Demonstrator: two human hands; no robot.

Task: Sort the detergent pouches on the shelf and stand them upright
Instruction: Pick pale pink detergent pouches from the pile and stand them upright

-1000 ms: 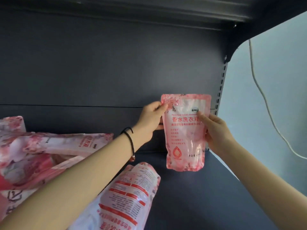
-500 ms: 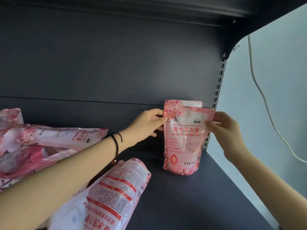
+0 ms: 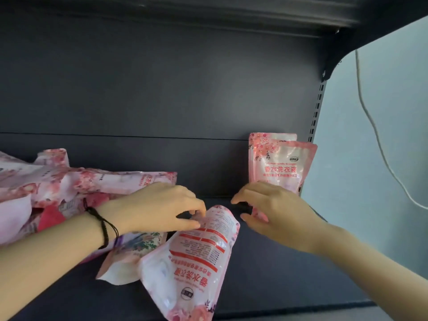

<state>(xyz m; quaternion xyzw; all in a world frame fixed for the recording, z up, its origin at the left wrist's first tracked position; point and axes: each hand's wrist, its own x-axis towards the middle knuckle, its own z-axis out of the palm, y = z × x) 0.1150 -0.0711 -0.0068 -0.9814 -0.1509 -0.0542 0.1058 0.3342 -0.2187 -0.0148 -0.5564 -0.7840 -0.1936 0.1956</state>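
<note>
A pink detergent pouch (image 3: 193, 258) lies flat on the shelf (image 3: 289, 276), near the middle, its print upside down and its top end pointing toward the near edge. The left hand (image 3: 159, 208) reaches over to its far end, and the grip there is a pinch: thumb and fingertips close on the pouch's far rim. The right hand (image 3: 280, 210) hovers just beside that same end, its grip released, fingers spread and loosely curved, holding nothing.

A flowered pouch (image 3: 132, 253) lies partly under the pink one on its left. Farther left, a heap of pouches (image 3: 69, 184) lies tumbled against the back panel (image 3: 162, 89). At the far right corner a front pouch (image 3: 286, 169) stands upright, touching a rear pouch (image 3: 273, 137) that stands behind it against the panel. A black bracelet (image 3: 105, 227) circles the left wrist.

The shelf is dark and matte, with bare surface to the right of the lying pouch and toward the near edge. A slotted post (image 3: 316, 112) marks the right end, and an upper shelf (image 3: 208, 12) closes overhead. Beyond the post a pale wall (image 3: 393, 100) shows, with a white cable (image 3: 370, 126) hanging down it.
</note>
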